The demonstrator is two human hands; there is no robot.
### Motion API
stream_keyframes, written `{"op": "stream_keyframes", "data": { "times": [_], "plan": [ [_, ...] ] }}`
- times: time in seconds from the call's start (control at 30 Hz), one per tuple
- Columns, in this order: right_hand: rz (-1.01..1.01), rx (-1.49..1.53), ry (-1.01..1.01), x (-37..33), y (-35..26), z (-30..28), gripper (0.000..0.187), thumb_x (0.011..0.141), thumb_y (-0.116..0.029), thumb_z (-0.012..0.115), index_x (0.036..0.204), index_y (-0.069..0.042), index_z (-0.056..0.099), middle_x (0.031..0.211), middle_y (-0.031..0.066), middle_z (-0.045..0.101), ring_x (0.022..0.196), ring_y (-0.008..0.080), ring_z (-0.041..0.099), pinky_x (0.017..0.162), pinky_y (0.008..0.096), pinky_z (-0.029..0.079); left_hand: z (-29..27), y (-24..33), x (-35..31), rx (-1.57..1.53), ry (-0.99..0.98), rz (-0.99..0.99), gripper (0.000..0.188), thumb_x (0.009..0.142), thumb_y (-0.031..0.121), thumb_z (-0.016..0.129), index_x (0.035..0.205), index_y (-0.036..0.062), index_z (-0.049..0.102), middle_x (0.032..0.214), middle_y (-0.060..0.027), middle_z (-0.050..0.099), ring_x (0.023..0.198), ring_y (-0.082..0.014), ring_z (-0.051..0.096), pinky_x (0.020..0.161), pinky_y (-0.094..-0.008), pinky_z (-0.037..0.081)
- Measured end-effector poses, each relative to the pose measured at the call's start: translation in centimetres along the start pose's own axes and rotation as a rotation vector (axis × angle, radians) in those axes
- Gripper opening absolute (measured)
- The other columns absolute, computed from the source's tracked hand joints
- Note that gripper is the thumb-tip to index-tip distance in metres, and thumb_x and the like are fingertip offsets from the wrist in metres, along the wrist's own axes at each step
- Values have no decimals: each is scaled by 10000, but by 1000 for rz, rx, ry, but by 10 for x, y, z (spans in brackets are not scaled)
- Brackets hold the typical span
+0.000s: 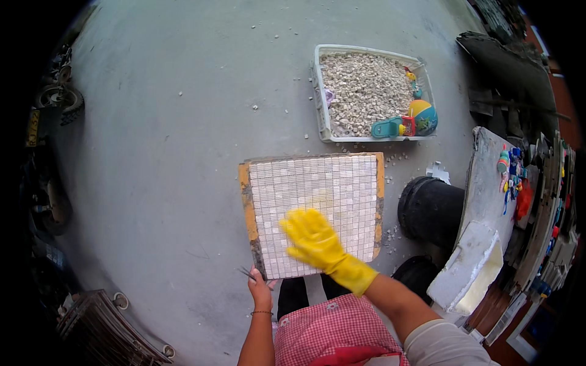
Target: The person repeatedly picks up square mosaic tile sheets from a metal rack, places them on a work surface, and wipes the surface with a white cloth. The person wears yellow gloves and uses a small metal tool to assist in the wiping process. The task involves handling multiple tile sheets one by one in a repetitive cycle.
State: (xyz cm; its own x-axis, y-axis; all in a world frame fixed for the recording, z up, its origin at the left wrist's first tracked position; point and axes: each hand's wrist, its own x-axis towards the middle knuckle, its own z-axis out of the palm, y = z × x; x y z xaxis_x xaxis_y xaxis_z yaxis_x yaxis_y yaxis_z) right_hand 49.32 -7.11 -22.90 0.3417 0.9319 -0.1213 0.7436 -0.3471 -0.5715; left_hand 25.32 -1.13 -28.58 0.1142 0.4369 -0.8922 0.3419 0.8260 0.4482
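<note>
A sheet of small pale mosaic tiles (281, 183) lies on a board with worn orange side strips (248, 207) in front of me. My right hand (314, 241), in a yellow rubber glove, rests flat over the lower middle of the tiles, fingers stretched out and slightly blurred. At the board's near left corner is my bare left hand (260, 291). Its fingers are closed on thin dark tweezers (245, 272), whose tips point up and left. A faint yellowish patch (318, 198) shows on the tiles just beyond the glove.
Beyond the board stands a white plastic crate (318, 110) full of loose tile pieces (360, 85), with a ball (422, 117) and toys in it. Black buckets (427, 207) and a white foam box (467, 268) are at the right. Tile bits are scattered on the concrete floor (183, 152).
</note>
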Motion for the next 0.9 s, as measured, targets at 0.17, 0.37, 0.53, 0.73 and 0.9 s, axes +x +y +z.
{"op": "stream_keyframes", "data": {
  "times": [0.17, 0.37, 0.53, 0.73, 0.9],
  "plan": [
    [-301, 144, 190, 100, -30, 41, 571, 785, -319, 611, 1269, -57, 461, 1361, 153, 412, 1275, 292, 371, 1094, 412, 227, 3, 9, -4, 2, 27, 15, 451, 964, 391, 360, 1320, 115, 391, 1167, -79, 553, 993, -201, 576, 790, -390, 497],
    [-142, -55, 407, 130, 69, -47, 587, 723, -291, 675, 1239, -76, 498, 1306, 166, 462, 1240, 321, 403, 1066, 429, 265, -4, 7, 0, -16, 28, -22, 475, 960, 379, 389, 1339, 95, 363, 1194, -88, 535, 1015, -230, 572, 761, -393, 528],
    [62, -290, 398, 59, 142, -114, 558, 773, -258, 636, 1274, -76, 472, 1309, 204, 445, 1236, 347, 392, 1058, 440, 258, 1, 15, -1, -27, -25, -41, 481, 951, 415, 393, 1304, 90, 367, 1199, -93, 525, 1031, -237, 561, 816, -416, 493],
    [179, -277, 236, -10, 79, -74, 535, 784, -204, 611, 1273, -41, 469, 1318, 210, 437, 1259, 368, 364, 1073, 461, 226, -6, 5, -5, -16, -15, -28, 514, 952, 419, 389, 1354, 107, 320, 1217, -92, 517, 1039, -234, 558, 807, -409, 494],
    [-42, -51, 138, 43, -3, -7, 559, 755, -260, 637, 1250, -49, 488, 1299, 161, 472, 1233, 295, 419, 1075, 429, 246, 0, 10, -5, -94, -10, -89, 522, 955, 407, 395, 1370, 108, 291, 1255, -87, 492, 1091, -223, 527, 843, -407, 477]
  ]
}}
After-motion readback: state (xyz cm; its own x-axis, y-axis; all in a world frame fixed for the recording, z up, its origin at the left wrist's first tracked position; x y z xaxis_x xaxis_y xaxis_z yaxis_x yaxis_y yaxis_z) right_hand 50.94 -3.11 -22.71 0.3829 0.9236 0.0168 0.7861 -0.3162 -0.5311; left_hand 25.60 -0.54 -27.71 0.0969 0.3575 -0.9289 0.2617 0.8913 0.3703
